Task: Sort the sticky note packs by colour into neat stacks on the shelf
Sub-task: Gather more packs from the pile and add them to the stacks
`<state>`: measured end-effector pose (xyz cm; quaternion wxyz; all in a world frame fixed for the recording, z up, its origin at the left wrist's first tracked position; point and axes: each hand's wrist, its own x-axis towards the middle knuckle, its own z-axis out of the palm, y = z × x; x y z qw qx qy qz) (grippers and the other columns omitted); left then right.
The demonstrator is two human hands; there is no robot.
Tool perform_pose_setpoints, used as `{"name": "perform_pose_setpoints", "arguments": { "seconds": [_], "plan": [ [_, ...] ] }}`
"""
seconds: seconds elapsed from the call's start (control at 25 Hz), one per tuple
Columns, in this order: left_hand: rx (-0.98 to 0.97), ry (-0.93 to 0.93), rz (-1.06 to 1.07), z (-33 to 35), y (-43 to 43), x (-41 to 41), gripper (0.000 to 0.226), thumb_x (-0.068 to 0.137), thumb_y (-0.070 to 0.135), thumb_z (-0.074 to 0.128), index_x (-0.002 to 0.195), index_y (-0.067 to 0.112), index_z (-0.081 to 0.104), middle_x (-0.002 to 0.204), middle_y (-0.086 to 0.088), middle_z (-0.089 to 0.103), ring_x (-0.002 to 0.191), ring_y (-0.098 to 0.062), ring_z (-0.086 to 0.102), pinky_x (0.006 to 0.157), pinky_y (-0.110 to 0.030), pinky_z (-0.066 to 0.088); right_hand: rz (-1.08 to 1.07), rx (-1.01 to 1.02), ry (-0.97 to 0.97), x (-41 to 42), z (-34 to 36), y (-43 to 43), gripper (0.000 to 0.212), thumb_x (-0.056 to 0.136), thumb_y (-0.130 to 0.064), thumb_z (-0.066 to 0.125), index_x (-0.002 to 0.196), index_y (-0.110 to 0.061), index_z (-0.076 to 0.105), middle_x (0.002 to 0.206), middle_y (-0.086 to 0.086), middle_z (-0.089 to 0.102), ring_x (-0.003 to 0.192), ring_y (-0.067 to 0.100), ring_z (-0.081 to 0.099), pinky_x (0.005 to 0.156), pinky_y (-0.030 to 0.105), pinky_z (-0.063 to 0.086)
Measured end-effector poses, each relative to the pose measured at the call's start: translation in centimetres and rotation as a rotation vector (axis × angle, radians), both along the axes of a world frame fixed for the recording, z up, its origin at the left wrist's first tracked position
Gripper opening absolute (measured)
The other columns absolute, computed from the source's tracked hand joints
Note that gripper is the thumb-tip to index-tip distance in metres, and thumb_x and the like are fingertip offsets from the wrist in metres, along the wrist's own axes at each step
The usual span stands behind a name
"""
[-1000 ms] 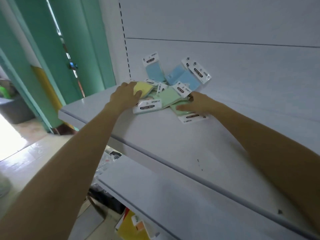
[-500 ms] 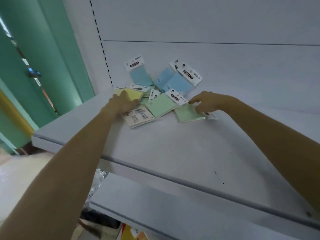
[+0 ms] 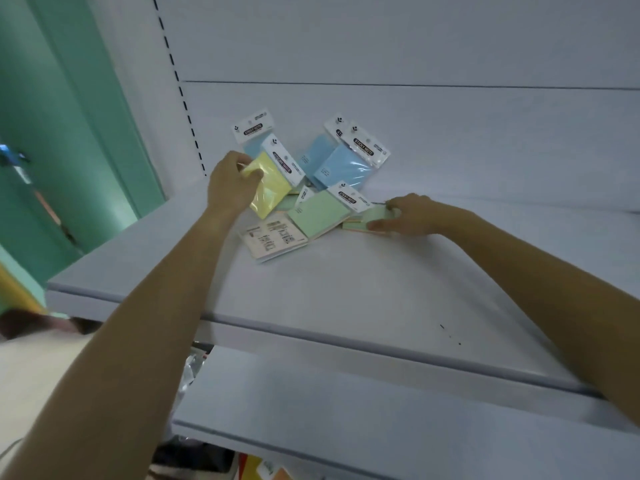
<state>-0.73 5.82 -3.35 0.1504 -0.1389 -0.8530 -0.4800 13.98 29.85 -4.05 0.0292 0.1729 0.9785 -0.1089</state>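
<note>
Lying flat half a second ago, the yellow pack (image 3: 272, 188) is now lifted clear of the shelf (image 3: 346, 289), pinched at one corner by the curled fingers of the left hand (image 3: 230, 188). A green pack (image 3: 375, 214), low on the shelf, is gripped by the right hand (image 3: 412, 218). Blue packs (image 3: 346, 166) are propped at the shelf's back.

You can count three blue packs (image 3: 348, 168), two green packs (image 3: 320, 213), one yellow pack (image 3: 268, 190) — plus one face-down pack (image 3: 273, 241), colour hidden
</note>
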Motion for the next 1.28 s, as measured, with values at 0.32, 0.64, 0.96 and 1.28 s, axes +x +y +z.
{"name": "perform_pose_setpoints", "arguments": {
  "seconds": [0.32, 0.64, 0.96, 1.28],
  "plan": [
    [0.320, -0.066, -0.122, 0.7, 0.0, 1.2, 0.028, 0.081, 0.014, 0.062, 0.099, 0.020, 0.041, 0.094, -0.003, 0.054, 0.066, -0.008, 0.053, 0.046, -0.006, 0.043, -0.052, -0.476, 0.263, 1.0, 0.2, -0.5, 0.069, 0.072, -0.016, 0.075, 0.132, -0.023, 0.042, 0.142, 0.006, 0.034, 0.124, 0.025, 0.044, 0.095, 0.030, 0.037],
    [0.327, -0.177, -0.262, 0.6, 2.3, 2.6, 0.046, 0.084, 0.012, 0.059, 0.126, 0.018, 0.042, 0.082, 0.000, 0.051, 0.069, -0.011, 0.052, 0.057, -0.018, 0.042, -0.168, -0.740, 0.514, 2.4, 0.0, -1.4, 0.057, 0.079, 0.008, 0.055, 0.131, -0.015, 0.048, 0.131, 0.011, 0.046, 0.084, 0.007, 0.054, 0.059, 0.010, 0.043],
    [0.241, -0.041, -0.395, 1.0, 7.3, 6.8, 0.035, 0.088, 0.009, 0.053, 0.122, 0.013, 0.052, 0.106, -0.011, 0.061, 0.088, -0.023, 0.060, 0.075, -0.032, 0.050, -0.283, -0.850, 0.934, 8.8, 0.6, 1.1, 0.055, 0.080, 0.012, 0.052, 0.128, -0.015, 0.050, 0.137, 0.004, 0.042, 0.097, 0.019, 0.053, 0.086, 0.026, 0.049],
    [0.279, -0.033, -0.519, 1.7, 15.8, 14.7, 0.033, 0.088, 0.009, 0.055, 0.121, 0.009, 0.057, 0.125, -0.015, 0.057, 0.116, -0.019, 0.053, 0.087, -0.022, 0.046, -0.403, -0.878, 1.023, 19.4, 0.3, 6.8, 0.056, 0.079, 0.012, 0.051, 0.127, -0.016, 0.051, 0.124, -0.004, 0.043, 0.089, 0.016, 0.055, 0.074, 0.022, 0.050]
  ]
}}
